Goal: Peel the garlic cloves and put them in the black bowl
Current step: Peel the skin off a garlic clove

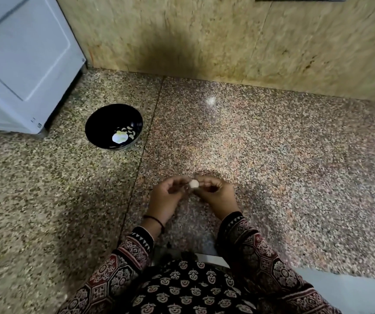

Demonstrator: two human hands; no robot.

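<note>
Pinches a garlic clove [193, 184] between left hand [166, 196] and right hand [218, 196] over the worktop [272, 155] (black bowl [105, 118] well apart); likely peels best held firmly, skin tugged gently.

The bowl [105, 116] is glossy black, the pieces [119, 137] inside it cream and white. The garlic clove [193, 184] is off-white. The counter [272, 155] is speckled brown, pink and grey; the wall [204, 30] mottled tan. The sleeves [261, 257] are black with maroon and cream block-print motifs, white triangles at the cuffs [140, 237].
</note>
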